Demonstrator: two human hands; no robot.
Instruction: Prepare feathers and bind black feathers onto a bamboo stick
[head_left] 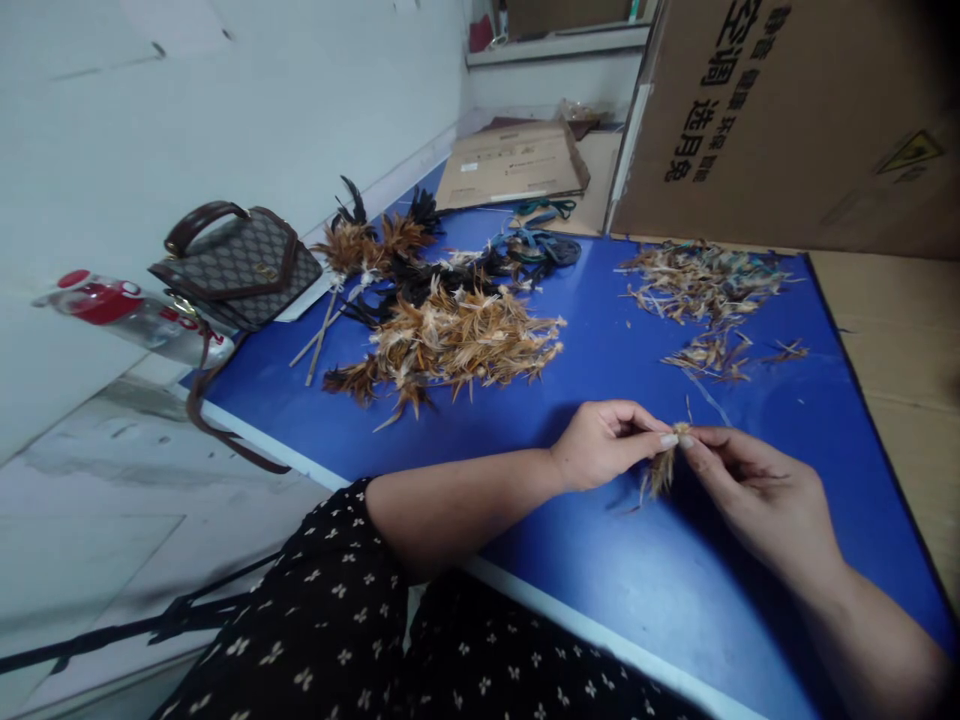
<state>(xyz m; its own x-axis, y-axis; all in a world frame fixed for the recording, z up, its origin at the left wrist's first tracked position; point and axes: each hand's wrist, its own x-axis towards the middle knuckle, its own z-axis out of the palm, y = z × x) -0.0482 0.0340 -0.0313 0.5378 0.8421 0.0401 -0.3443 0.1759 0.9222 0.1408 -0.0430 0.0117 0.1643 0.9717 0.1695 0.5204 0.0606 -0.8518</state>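
Note:
Between my two hands hangs a small bunch of brown feathers (660, 474), tips pointing down over the blue table (592, 560). My left hand (611, 442) pinches its pale top end between thumb and forefinger. From the other side, my right hand (757, 490) has its thumb and forefinger closed on the same end; its other fingers are curled. Up and to the left lies a pile of tan and brown feather bunches (465, 345). Beyond my right hand are loose, mixed feathers (705, 283), with a smaller heap (709, 355) nearer to me.
Black and brown feather bunches (375, 240) lie at the back left near two thin sticks (321, 338). Blue-green cords (536, 243) sit by flat cardboard (517, 165). A handbag (240, 265) and a water bottle (142, 315) stand left. A large carton (795, 130) borders the back right.

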